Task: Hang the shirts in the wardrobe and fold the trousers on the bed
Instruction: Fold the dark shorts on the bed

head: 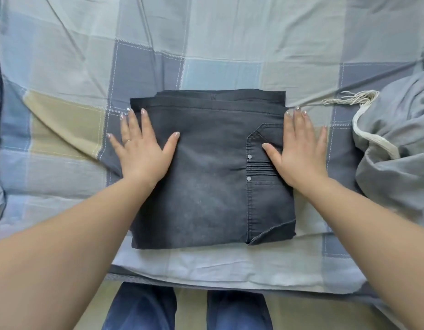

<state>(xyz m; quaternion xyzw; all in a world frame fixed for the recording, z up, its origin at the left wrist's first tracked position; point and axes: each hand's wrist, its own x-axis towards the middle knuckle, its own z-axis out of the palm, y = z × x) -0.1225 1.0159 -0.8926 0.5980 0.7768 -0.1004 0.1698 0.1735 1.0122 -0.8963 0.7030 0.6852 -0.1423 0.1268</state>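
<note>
Flat, spread fingers pressing on both sides of folded dark trousers (206, 167) on the bed.

Left hand (140, 148) laid flat on the left edge, fingers partly over onto the checked bedsheet (220, 39); right hand (301, 151) flat on the right edge beside the pocket seam, outer fingers on the sheet. Trousers folded in a square between the hands, near the bed's front edge. Grey cloth (396, 144) with a cream cord (370, 136) farther right.

Trousers (206, 167): faded dark charcoal grey, silver rivets. Bed sheet (206, 44): checked, pale blue, slate, grey-green, one tan square, white stitch lines. Blanket (396, 144) at right: plain grey, cream fringe and trim.
</note>
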